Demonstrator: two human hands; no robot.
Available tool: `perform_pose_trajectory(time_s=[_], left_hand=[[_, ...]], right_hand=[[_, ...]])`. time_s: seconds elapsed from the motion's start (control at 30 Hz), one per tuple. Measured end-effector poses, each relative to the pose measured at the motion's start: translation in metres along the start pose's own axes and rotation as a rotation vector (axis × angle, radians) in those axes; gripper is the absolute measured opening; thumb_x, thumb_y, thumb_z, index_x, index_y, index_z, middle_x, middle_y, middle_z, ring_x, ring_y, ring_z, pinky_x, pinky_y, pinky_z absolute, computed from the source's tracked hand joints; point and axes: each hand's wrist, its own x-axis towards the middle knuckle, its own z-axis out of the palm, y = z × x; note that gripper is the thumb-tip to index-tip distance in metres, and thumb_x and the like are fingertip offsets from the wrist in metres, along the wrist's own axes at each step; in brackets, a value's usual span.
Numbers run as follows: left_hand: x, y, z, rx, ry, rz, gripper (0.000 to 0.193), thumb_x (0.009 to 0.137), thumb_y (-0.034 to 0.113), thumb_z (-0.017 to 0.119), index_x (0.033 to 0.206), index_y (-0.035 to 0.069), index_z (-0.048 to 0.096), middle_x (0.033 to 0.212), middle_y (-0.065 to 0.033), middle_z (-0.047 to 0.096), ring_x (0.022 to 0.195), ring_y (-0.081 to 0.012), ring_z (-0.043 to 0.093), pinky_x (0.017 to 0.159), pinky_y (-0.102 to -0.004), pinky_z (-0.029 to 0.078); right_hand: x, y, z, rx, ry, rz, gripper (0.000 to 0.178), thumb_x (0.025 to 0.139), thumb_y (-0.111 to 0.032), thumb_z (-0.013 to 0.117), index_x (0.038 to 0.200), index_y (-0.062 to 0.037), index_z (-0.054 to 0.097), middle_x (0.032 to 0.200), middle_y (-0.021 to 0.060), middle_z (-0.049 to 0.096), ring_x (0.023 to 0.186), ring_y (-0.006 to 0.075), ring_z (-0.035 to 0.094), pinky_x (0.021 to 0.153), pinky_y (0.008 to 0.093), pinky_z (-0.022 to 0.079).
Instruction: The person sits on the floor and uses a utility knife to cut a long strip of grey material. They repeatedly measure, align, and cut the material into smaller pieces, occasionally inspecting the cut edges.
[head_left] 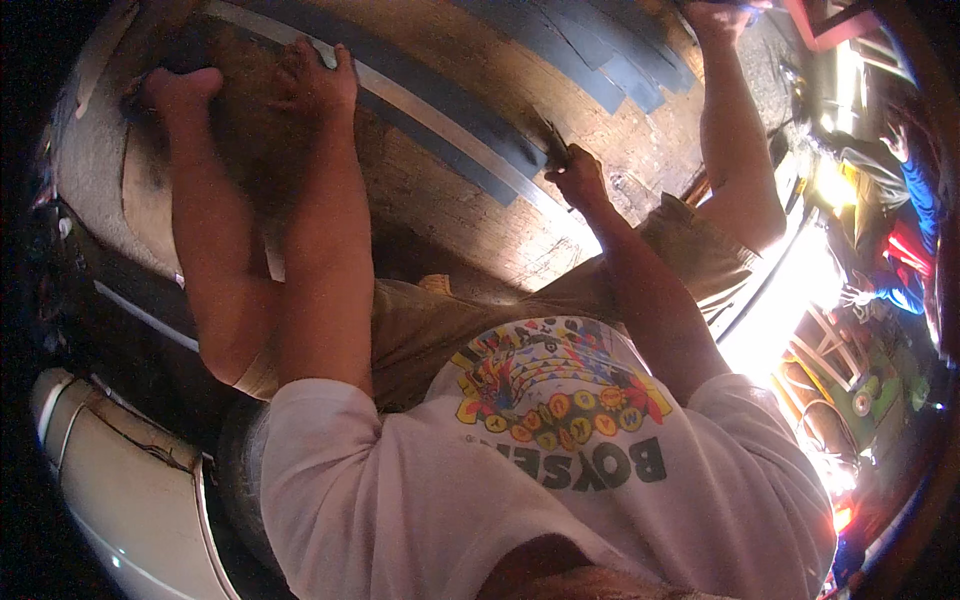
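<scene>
A worn wooden board [455, 235] spreads beneath the left hand [318, 85] and right hand [580, 178]. Ahead of the right hand lie overlapping dark grey sheets [610, 65]. A long pale strip [440, 124], flanked by 2 dark grey bands [480, 122], runs between the hands. The left hand is spread, fingertips near the strip, contact unclear; the right grips a thin dark tool [556, 142] projecting ahead of its fingers.

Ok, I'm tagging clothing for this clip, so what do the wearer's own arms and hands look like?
The left hand and right hand look bare, as do the forearms. Short white sleeves cover the upper arms, part of a T-shirt with a multicoloured print.
</scene>
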Motion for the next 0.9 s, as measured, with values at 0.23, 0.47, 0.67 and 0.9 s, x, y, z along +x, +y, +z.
perform_pose_trajectory(time_s=[0.23, 0.47, 0.67, 0.9], left_hand=[[0.0, -0.001, 0.004, -0.005, 0.053, -0.024, 0.075, 0.096, 0.059, 0.049, 0.16, 0.025, 0.028, 0.164, -0.008, 0.031, 0.151, -0.0381, 0.024, 0.114, -0.078, 0.004], [0.003, -0.001, 0.025, -0.161, -0.006, -0.104, 0.078, 0.095, 0.06, 0.049, 0.161, 0.026, 0.024, 0.166, -0.0059, 0.027, 0.154, -0.039, 0.019, 0.113, -0.0788, 0.002], [0.016, -0.038, 0.062, -0.291, 0.034, -0.026, 0.077, 0.097, 0.059, 0.048, 0.161, 0.025, 0.023, 0.168, -0.0054, 0.023, 0.154, -0.0384, 0.018, 0.114, -0.0783, 0.004], [0.0, -0.011, 0.012, -0.048, -0.021, -0.002, 0.075, 0.098, 0.058, 0.046, 0.161, 0.022, 0.024, 0.167, -0.0068, 0.024, 0.153, -0.0377, 0.019, 0.115, -0.0773, 0.004]], right_hand=[[0.007, 0.009, 0.012, 0.178, 0.019, -0.02, 0.03, 0.073, -0.019, 0.084, 0.093, -0.0045, 0.067, 0.085, 0.015, 0.072, 0.081, 0.0296, 0.07, 0.074, 0.0421, 0.053], [0.013, 0.013, 0.009, 0.141, 0.037, 0.033, 0.037, 0.071, -0.031, 0.084, 0.09, -0.0028, 0.069, 0.083, 0.0191, 0.072, 0.08, 0.0359, 0.071, 0.073, 0.0452, 0.054], [0.018, 0.012, 0.012, 0.234, 0.03, 0.022, 0.036, 0.07, -0.026, 0.079, 0.092, -0.0005, 0.068, 0.071, 0.0116, 0.067, 0.063, 0.021, 0.063, 0.061, 0.0388, 0.05], [0.01, 0.006, 0.006, 0.274, -0.005, 0.137, 0.034, 0.072, -0.028, 0.079, 0.09, -0.0014, 0.068, 0.068, 0.01, 0.066, 0.061, 0.0192, 0.062, 0.059, 0.0381, 0.049]])
